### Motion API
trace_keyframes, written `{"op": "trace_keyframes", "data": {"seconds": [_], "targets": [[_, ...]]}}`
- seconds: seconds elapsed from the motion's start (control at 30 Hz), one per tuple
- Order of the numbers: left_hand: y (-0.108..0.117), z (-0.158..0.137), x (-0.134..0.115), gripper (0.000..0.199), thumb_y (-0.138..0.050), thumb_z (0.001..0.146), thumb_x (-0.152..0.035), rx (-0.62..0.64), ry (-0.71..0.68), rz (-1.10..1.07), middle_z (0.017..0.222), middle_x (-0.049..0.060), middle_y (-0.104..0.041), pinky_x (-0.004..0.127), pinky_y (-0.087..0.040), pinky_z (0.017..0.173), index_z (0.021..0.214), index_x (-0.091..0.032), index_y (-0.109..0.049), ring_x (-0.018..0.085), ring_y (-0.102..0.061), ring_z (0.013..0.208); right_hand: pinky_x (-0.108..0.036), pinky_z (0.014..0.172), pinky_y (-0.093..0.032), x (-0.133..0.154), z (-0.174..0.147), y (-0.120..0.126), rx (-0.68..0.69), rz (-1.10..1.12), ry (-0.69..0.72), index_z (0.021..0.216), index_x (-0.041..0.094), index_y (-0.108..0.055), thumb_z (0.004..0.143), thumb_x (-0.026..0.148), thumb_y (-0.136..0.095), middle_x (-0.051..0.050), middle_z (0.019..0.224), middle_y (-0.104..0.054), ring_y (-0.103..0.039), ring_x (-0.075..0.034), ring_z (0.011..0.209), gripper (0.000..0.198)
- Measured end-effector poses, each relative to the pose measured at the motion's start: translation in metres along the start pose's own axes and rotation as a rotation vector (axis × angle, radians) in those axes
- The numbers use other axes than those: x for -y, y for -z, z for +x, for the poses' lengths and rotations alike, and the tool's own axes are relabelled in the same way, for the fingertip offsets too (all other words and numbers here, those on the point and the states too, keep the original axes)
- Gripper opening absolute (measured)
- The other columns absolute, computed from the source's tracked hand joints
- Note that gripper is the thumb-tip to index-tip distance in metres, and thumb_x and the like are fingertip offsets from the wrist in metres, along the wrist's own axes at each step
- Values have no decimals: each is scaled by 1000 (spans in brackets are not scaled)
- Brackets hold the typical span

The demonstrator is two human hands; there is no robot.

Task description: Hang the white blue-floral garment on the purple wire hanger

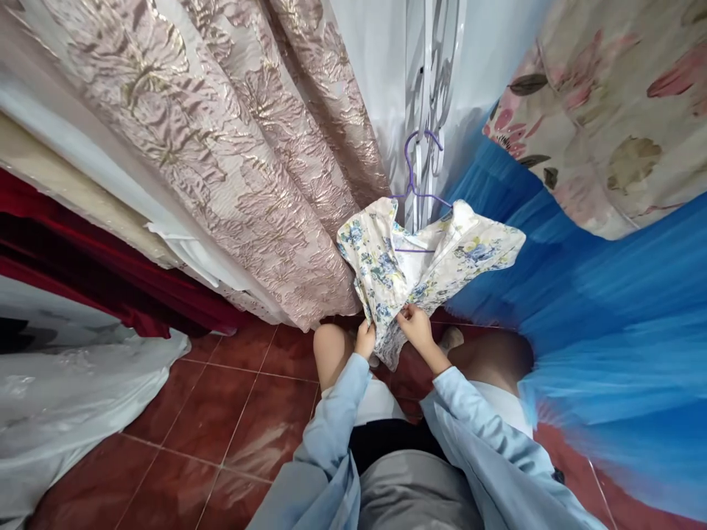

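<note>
A short-sleeved floral blouse (381, 258), cream with blue and yellow flowers, hangs from a purple hanger (412, 188) in front of me. My left hand (365, 339) is closed on the blouse's side edge near its lower part. With finger and thumb pinched, my right hand (415, 326) grips the front of the blouse a little higher and to the right. Below the hands the hem hangs loose. The fingertips of both hands are partly hidden by cloth.
A white metal rack (425, 88) stands behind the hanger. Pink-gold brocade (265, 147) hangs on the left, with dark red fabric (82, 258) beyond it. Blue tulle (607, 316) and a floral cloth (618, 125) hang on the right. Underfoot is a red tiled floor (221, 419).
</note>
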State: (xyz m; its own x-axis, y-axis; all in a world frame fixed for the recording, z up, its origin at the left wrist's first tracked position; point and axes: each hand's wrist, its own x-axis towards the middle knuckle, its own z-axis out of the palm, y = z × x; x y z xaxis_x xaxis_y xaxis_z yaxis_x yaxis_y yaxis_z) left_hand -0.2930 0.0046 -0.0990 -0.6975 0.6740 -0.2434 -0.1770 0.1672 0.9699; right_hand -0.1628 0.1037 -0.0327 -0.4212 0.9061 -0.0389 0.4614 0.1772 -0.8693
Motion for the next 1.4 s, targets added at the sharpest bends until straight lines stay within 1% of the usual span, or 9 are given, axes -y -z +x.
{"op": "trace_keyframes", "data": {"seconds": [0.27,0.43,0.53,0.63,0.73,0.87,1.0,1.27,1.4], "targets": [[3,-11,3,27,-62,90,-27,-26,-62,98,118,13,-73,38,-43,111,111,-13,-70,27,-62,119,-27,65,-38,-5,-16,7,75,236,-16,71,20,-61,80,36,-65,0,62,-60,-52,-16,61,18],[1,-36,8,54,-66,89,-28,-425,-375,330,141,17,-55,40,-41,112,140,-18,-48,27,-53,129,-26,52,-32,-10,-34,12,133,484,-90,58,21,-53,75,42,-68,4,49,-51,-39,-11,47,31],[-18,-45,5,41,-69,88,-25,-189,-587,502,124,13,-63,42,-44,105,127,-21,-57,27,-58,119,-25,46,-25,-10,-43,18,150,604,-153,56,21,-54,73,44,-71,4,47,-50,-34,-9,42,33],[-44,-43,-2,26,-65,88,-16,54,-665,586,111,9,-69,39,-46,98,113,-21,-63,25,-61,110,-25,43,-22,-7,-49,24,156,688,-214,58,20,-58,70,45,-74,4,46,-52,-33,-8,40,32],[-65,-41,-5,11,-61,86,-11,72,-670,621,96,7,-70,36,-45,88,92,-19,-64,24,-63,98,-25,40,-18,-1,-50,30,128,739,-266,57,19,-60,67,45,-78,3,45,-53,-30,-7,37,33],[-75,-48,-3,12,-60,85,-10,80,-668,601,80,5,-67,34,-43,81,76,-18,-61,21,-63,84,-25,39,-16,13,-45,36,18,797,-303,55,18,-60,64,38,-78,2,46,-55,-29,-6,36,28],[-75,-56,-3,9,-62,87,-15,101,-666,575,80,5,-69,33,-42,81,79,-18,-64,20,-65,81,-26,39,-19,52,-18,46,-75,841,-265,52,19,-58,66,32,-76,2,48,-58,-31,-6,37,26],[-101,-71,-8,21,-66,89,-24,220,-601,678,73,3,-67,35,-42,82,70,-18,-62,20,-64,77,-24,38,-18,184,87,93,-288,892,58,53,17,-57,73,15,-69,4,48,-55,-27,-5,37,23],[-107,-79,0,23,-67,88,-23,317,-538,696,71,4,-67,34,-44,79,67,-18,-62,20,-65,76,-22,38,-22,224,111,112,-261,855,173,67,18,-63,83,20,-67,5,50,-54,-30,-5,38,17]]}}
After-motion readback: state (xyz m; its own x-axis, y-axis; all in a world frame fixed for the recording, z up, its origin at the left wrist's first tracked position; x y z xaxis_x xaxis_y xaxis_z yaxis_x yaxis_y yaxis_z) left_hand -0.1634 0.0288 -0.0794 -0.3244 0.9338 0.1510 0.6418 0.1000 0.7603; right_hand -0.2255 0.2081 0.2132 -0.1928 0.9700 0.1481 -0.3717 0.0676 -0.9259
